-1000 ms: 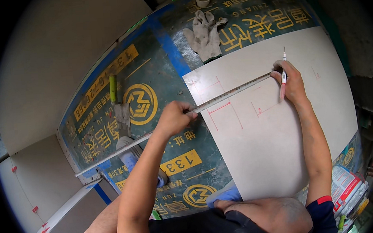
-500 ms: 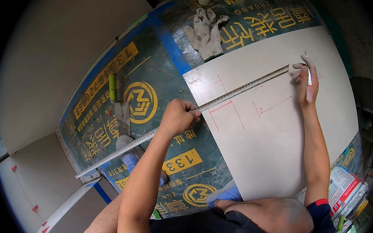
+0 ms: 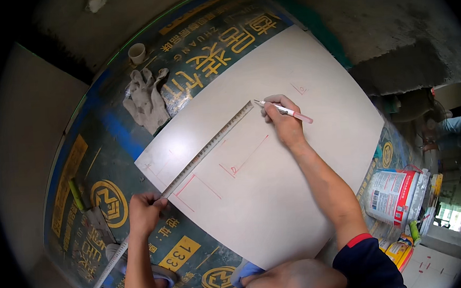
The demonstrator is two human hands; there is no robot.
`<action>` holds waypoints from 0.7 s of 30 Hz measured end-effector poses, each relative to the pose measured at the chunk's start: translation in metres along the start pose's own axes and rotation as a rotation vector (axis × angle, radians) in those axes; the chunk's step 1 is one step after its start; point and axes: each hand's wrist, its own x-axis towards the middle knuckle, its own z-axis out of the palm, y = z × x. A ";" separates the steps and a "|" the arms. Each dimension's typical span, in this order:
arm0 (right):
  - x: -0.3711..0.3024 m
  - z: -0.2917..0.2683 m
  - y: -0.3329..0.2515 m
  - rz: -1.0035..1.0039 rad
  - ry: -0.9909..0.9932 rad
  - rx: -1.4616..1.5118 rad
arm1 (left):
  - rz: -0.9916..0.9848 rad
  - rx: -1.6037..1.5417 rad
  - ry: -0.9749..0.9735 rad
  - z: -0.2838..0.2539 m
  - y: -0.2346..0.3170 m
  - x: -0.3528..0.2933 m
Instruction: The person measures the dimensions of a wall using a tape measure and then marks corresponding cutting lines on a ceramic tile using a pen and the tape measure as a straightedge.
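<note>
Pinching a long metal ruler (image 3: 204,150) against a pale tile (image 3: 276,183), the left hand (image 3: 144,211) sits nearest; farther out, the right hand (image 3: 284,120) grips a pink marker (image 3: 284,111) at the ruler's far end; grey gloves (image 3: 147,101) lie beyond.

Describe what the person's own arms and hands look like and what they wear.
Both forearms are bare, with no gloves, watch or rings that I can make out on the left hand or right hand. The right upper arm wears a short dark navy sleeve with a red hem band.
</note>
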 end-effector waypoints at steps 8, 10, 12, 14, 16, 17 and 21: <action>0.003 0.002 0.003 0.027 0.027 -0.072 | -0.008 -0.007 -0.002 0.000 0.008 0.002; 0.003 0.003 0.001 0.032 0.014 -0.104 | -0.003 -0.005 -0.005 0.000 0.008 0.001; 0.003 0.003 -0.001 0.033 0.005 -0.130 | 0.001 -0.002 -0.009 0.000 0.010 0.002; 0.003 0.002 -0.001 0.030 0.001 -0.146 | -0.013 -0.029 -0.016 0.000 0.009 0.002; 0.008 0.004 -0.001 0.017 -0.015 -0.156 | -0.024 -0.043 -0.013 -0.001 0.006 0.005; 0.010 0.005 -0.002 0.010 -0.022 -0.161 | -0.026 -0.044 -0.006 -0.003 0.003 0.008; 0.014 0.007 -0.006 0.053 -0.041 -0.178 | -0.047 -0.052 -0.006 -0.004 0.007 0.011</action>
